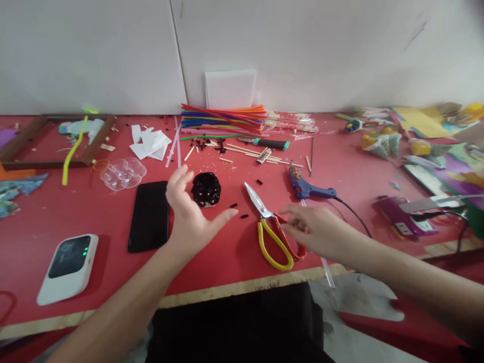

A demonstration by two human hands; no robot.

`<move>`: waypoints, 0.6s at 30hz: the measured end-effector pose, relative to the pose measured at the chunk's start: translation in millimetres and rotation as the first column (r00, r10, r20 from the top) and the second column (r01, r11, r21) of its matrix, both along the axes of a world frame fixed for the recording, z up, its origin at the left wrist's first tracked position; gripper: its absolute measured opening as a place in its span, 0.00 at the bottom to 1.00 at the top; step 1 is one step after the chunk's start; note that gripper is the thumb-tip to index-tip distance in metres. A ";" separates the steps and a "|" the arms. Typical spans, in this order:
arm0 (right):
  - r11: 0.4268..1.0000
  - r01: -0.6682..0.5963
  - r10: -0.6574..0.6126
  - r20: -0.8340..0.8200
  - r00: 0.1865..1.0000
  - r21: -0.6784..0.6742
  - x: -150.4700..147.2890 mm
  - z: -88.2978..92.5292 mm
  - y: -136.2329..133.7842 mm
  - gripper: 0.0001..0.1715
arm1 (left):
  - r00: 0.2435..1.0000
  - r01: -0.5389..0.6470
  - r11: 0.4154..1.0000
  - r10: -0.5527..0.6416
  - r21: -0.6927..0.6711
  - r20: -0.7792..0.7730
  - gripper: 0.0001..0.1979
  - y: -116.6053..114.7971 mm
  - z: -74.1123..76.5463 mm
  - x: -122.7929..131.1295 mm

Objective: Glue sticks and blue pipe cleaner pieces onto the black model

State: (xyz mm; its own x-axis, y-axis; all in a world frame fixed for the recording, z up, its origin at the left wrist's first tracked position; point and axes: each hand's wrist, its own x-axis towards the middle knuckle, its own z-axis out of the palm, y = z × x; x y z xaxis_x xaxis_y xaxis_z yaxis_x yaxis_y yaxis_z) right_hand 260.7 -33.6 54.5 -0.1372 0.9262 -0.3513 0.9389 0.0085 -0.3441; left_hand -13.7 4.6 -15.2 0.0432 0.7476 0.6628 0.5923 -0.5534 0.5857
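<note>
Head view, from the left edge: a white pocket device (68, 267) with a dark screen and small green lights lies on the red tabletop (227, 252); any print on it is too small to read. Behind it sit a brown wooden frame (99, 142) and a bent yellow-green straw (73, 148), then a clear plastic shell (123, 173). A black phone (149, 216) lies face up and blank, just beside the left hand (189, 217). That hand stands on edge with its fingers spread and its thumb pointing right, its grip released and holding nothing. Its palm faces a small black studded ball (206, 189), which rests on the tabletop just beyond the fingers, close to them but apart. Farther back, against the wall, lies a bundle of coloured straws (223, 120), with wooden sticks and black scraps scattered before it. Right of the ball lie scissors (274, 232) with one yellow and one red handle, their blades pointing away. The right hand (317, 232) hovers over the red handle with its fingers loosely stretched and its grip released; whether they touch it I cannot tell. Behind lies a blue glue gun (308, 189) with its black cord, and farther right a purple power strip (401, 219), its markings unreadable.
</note>
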 end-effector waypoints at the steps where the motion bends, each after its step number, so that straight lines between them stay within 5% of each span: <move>1: 0.997 -0.002 -0.002 0.041 0.999 0.083 7.2 2.6 3.0 0.18 | 1.000 0.013 0.998 -0.013 -0.067 0.000 0.56 4.2 -3.6 0.1; 6: 0.923 -0.183 0.023 0.425 0.905 0.340 67.8 -9.9 28.8 0.28 | 0.996 0.047 0.950 -0.021 -0.309 0.088 0.53 13.1 -19.0 0.6; 11: 0.922 -0.112 -0.030 0.357 0.933 0.372 95.3 -48.2 49.7 0.37 | 0.943 0.116 0.878 0.050 -0.464 0.330 0.39 20.0 -15.1 -2.2; 15: 0.869 0.078 -0.153 0.116 0.981 0.488 102.2 -43.2 58.8 0.23 | 0.734 0.313 0.865 0.042 -0.393 0.678 0.34 24.4 -4.7 -0.8; 18: 0.775 0.253 -0.275 -0.051 0.960 0.579 115.7 -19.6 62.1 0.20 | 0.548 0.552 0.730 0.047 -0.403 0.835 0.27 23.3 7.1 -1.2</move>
State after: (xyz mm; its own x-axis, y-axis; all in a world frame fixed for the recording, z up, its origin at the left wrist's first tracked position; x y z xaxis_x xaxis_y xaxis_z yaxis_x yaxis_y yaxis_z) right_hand 376.4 28.4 34.9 0.1446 0.9554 0.2575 0.9447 -0.0559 -0.3231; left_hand -14.9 27.8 -8.1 0.0197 0.9996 -0.0177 -0.3489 0.0235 0.9369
